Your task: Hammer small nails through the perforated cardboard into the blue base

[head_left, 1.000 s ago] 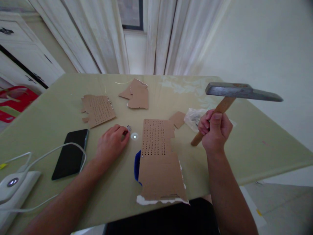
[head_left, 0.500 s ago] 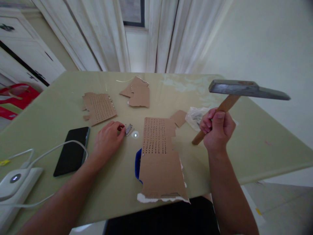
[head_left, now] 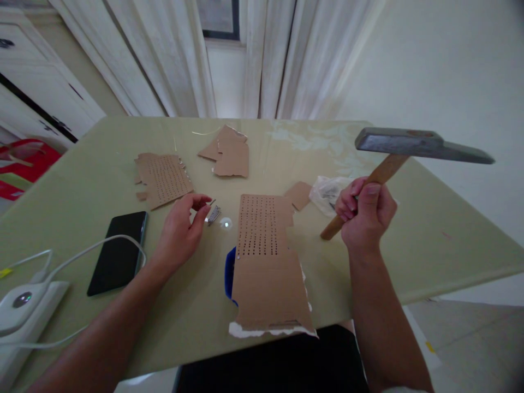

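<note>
My right hand (head_left: 366, 215) grips the wooden handle of a hammer (head_left: 409, 150), its steel head raised above the table's right side. My left hand (head_left: 182, 229) is lifted a little off the table, thumb and forefinger pinched on a nail (head_left: 209, 202). A small pile of nails (head_left: 213, 214) lies just right of its fingertips. A torn cardboard sheet (head_left: 264, 262) punched with rows of holes lies in front of me, over a blue object (head_left: 230, 273).
Two more cardboard pieces (head_left: 164, 180) (head_left: 229, 155) lie farther back, and a small scrap (head_left: 299, 195) beside a clear plastic bag (head_left: 326, 194). A black phone (head_left: 118, 252), a white cable (head_left: 82, 256) and a white device (head_left: 22, 305) sit at the left. The green table's front edge (head_left: 450, 284) is near.
My left hand rose from the nail pile with one nail pinched in its fingers. The hammer shifted slightly up and to the right.
</note>
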Motion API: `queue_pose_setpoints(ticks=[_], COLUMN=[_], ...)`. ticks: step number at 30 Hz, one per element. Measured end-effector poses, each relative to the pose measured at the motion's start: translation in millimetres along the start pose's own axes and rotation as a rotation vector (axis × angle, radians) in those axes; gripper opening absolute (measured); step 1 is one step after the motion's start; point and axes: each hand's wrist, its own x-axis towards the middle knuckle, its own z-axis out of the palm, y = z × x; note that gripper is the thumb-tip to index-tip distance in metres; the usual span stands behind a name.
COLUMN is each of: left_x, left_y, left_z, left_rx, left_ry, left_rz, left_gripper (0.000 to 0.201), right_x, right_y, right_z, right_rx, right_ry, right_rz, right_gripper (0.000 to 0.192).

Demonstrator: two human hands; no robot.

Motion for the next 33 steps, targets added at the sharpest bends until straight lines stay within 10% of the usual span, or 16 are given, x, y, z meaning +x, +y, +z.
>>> queue_pose_setpoints(ticks=[8, 33], left_x=[-27.5, -30.5], left_y=[44.3, 49.5], left_z=[-6.8, -12.0], left_rx=[-0.710, -0.607], left_ry=[-0.119, -0.278], left_rz=[0.101, 0.266], left_gripper=[0.008, 0.008], right_x=[1.6, 0.8], right_y=[-1.1, -1.3], right_z=[0.9, 0.8], right_rx=[0.037, 0.019], right_ry=[-0.013, 0.013], right_rz=[-0.006, 0.018], right_gripper=[0.050, 0.049])
